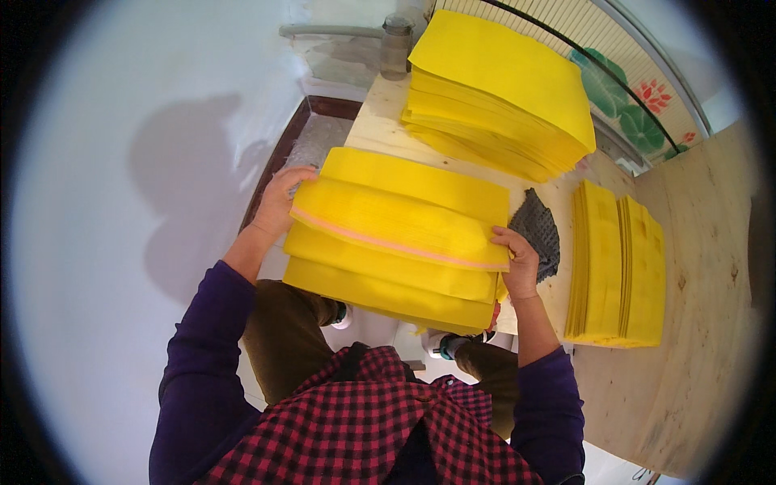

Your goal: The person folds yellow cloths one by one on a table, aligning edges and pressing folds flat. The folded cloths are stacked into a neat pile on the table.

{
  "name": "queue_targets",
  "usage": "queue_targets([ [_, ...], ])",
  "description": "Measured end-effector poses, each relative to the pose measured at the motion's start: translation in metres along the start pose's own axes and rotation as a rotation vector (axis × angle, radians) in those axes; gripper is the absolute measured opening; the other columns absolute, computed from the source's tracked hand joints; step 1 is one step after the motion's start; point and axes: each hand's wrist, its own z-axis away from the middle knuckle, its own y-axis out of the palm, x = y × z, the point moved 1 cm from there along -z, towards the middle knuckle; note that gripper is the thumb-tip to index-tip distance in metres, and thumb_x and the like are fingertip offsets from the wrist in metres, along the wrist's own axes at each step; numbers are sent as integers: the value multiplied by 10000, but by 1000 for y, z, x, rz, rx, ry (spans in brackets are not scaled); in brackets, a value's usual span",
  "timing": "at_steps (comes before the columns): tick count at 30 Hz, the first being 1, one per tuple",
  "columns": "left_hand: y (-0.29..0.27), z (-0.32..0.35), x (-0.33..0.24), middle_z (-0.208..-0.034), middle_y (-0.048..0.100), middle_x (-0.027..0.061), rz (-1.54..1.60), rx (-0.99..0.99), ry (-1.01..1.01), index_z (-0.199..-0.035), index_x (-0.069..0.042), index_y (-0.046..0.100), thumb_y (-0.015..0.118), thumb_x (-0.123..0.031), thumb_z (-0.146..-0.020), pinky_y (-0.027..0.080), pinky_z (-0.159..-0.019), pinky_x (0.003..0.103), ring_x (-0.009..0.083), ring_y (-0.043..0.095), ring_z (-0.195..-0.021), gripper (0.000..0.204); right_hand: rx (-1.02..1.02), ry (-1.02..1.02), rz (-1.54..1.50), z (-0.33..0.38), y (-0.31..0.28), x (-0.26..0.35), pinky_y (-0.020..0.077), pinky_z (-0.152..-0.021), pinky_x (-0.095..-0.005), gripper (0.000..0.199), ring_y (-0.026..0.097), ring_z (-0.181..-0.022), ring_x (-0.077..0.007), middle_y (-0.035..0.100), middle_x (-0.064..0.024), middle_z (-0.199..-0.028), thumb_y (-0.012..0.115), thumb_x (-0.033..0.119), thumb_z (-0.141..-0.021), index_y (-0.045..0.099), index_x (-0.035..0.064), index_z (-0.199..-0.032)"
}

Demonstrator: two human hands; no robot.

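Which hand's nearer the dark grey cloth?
Right. The right hand, on the right end of the yellow sheets, is close beside the dark grey cloth; the left hand is farther off, at the sheets' left end.

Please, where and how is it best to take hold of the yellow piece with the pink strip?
Probably grip the yellow piece by its two short ends, coming from left and right: it is wider than deep and lies crosswise, with the left hand and right hand at these ends.
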Motion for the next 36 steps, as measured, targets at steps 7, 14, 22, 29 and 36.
queue_targets([
  [7,-41,-29,-45,-1203,586,149,-116,-13,70,-1135,-54,608,425,164,-713,392,-1029,363,313,506,-1192,510,-2,-9,-3,2,0,-1,447,-927,-303,208,593,-1069,-226,638,-135,-1137,712,-44,-738,668,19,-931],
  [14,69,-14,-111,-1419,426,155,-341,299,189,-1342,-76,464,530,-187,-915,246,-1119,460,318,354,-1346,446,-1,-59,-10,4,3,-10,448,-928,-302,218,593,-1072,-225,636,-134,-1141,702,-59,-745,666,23,-944],
  [22,121,-1,-117,-1492,324,153,-565,426,7,-1417,-81,369,442,-319,-968,135,-1145,511,296,238,-1412,514,-63,42,55,15,-11,-10,438,-945,-290,312,575,-1105,-183,618,-72,-1207,514,-58,-902,619,57,-1172],
  [29,121,2,-114,-1473,357,156,-575,401,13,-1395,-80,407,455,-357,-955,124,-1140,537,295,260,-1403,522,-277,396,-600,12,1,21,199,-1144,-339,570,286,-1388,-225,278,-121,-1522,382,376,-1017,292,30,-1461],
  [36,120,9,-114,-1463,374,153,-618,395,36,-1389,-76,414,462,-348,-952,123,-1138,543,297,279,-1394,517,-16,400,-558,8,10,37,134,-1154,-325,682,201,-1423,-261,196,-146,-1548,258,481,-1017,188,-14,-1480],
])
